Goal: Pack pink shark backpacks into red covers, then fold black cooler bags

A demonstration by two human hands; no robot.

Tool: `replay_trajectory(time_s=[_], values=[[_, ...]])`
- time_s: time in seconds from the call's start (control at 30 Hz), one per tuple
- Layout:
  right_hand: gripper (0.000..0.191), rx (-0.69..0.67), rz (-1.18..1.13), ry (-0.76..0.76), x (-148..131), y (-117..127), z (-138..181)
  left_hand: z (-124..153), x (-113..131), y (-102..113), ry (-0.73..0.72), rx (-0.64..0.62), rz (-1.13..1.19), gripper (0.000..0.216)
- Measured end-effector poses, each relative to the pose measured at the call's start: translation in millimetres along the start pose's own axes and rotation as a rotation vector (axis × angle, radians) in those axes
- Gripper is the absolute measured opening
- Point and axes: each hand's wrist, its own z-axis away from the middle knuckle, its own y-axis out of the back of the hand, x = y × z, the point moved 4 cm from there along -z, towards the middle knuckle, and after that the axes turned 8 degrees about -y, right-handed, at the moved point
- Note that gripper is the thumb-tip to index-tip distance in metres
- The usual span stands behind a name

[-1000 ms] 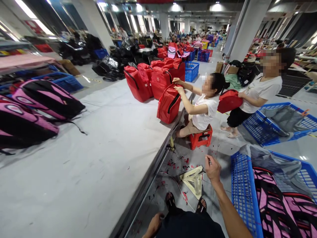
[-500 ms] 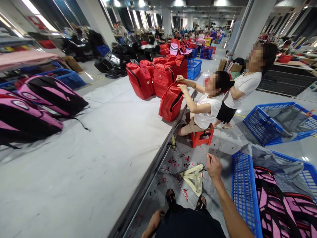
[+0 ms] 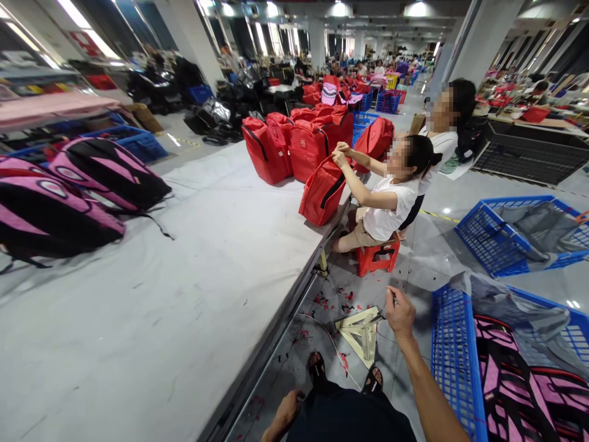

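Note:
My right hand (image 3: 399, 313) is closed above the floor, left of a blue crate (image 3: 453, 331). Small grey metal seems to show by its fingers; I cannot make out its kind. Low by my dark clothing, my left hand (image 3: 286, 410) has curled fingers, and whatever they may hold is hidden. The white-covered table (image 3: 184, 307) lies to my left. Pink and black backpacks (image 3: 110, 175) rest on its far left part. Farther along, a seated co-worker (image 3: 386, 202) has both hands at the top of a red backpack (image 3: 319, 193).
More red backpacks (image 3: 308, 144) stand at the table's far end. A second co-worker (image 3: 444, 132) stands behind the red stool (image 3: 378, 256). Another blue crate (image 3: 488, 236) is on the right. A cream triangular frame (image 3: 359, 334), a cable and scraps lie on the floor.
The standing co-worker has moved left, and a red backpack now shows beside the seated co-worker. The view has shifted slightly. My hands have hardly moved.

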Motion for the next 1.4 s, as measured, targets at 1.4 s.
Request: replay_trajectory(time_s=[1.4], values=[[0.055, -0.006, 0.015, -0.023, -0.6, 0.2, -0.1, 2.0, -8.5, -5.9, -0.024, -0.024, 0.056, 0.055]])
